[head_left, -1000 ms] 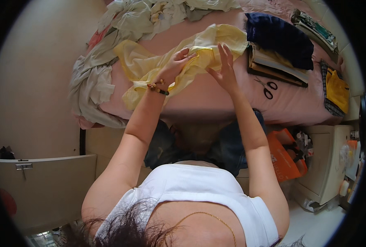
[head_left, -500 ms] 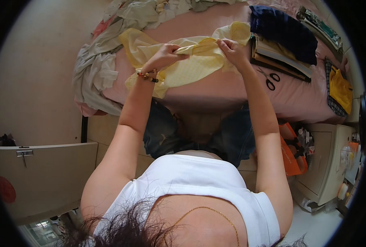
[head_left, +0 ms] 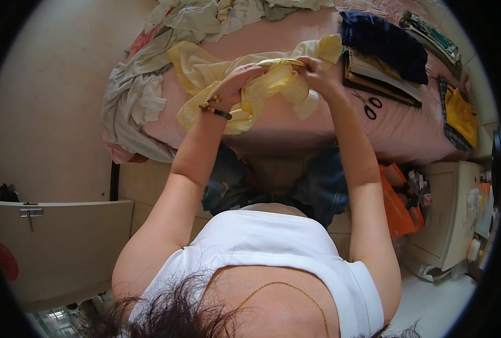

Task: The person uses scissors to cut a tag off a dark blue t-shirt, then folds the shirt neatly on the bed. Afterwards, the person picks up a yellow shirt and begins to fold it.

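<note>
Between my hands, over the pink-covered bed, is a thin pale-yellow garment, its exact kind unclear. My left hand wears a beaded bracelet and grips the garment's edge with bent fingers. My right hand pinches the same narrow, brighter yellow edge a short way off. Folds of cloth bunch and hang below that edge. Other parts of the garment spread on the bed past both hands.
Black-handled scissors lie right of my right forearm. Beyond them are a stack of folded clothes and dark blue cloth. Grey-beige clothes pile on the left. A yellow folded garment sits far right, an orange bag below.
My hands have come closer together, the left moving right along the garment's edge. The cloth between them, stretched flatter before, now bunches and hangs down.
</note>
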Tool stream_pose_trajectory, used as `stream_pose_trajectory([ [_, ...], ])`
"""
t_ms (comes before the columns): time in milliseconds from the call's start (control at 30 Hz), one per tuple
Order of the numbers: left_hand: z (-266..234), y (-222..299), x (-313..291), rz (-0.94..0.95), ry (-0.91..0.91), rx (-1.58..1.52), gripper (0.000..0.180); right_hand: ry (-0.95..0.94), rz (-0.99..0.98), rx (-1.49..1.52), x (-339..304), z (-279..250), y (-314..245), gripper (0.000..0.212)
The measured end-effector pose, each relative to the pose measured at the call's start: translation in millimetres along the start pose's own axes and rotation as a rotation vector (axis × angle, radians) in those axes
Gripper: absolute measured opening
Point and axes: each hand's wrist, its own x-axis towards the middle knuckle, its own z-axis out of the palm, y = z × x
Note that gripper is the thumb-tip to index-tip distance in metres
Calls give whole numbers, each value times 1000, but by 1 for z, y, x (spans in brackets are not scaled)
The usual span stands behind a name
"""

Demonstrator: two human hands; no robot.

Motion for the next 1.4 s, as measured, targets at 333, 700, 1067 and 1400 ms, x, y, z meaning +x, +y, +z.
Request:
stream_pose_trajectory([
  [333,-33,-24,-8,21,43,394,34,-162,369,387,-17,3,-21,27],
  [700,-14,-31,-23,-37,-7,-157,34,-127,146,-158,-15,4,3,21],
  [1067,-31,-45,-10,23,140,31,32,-236,443,414,-23,8,-7,28],
  [1400,-13,-42,-19,-18,7,-166,36,-135,231,173,-16,9,13,23],
])
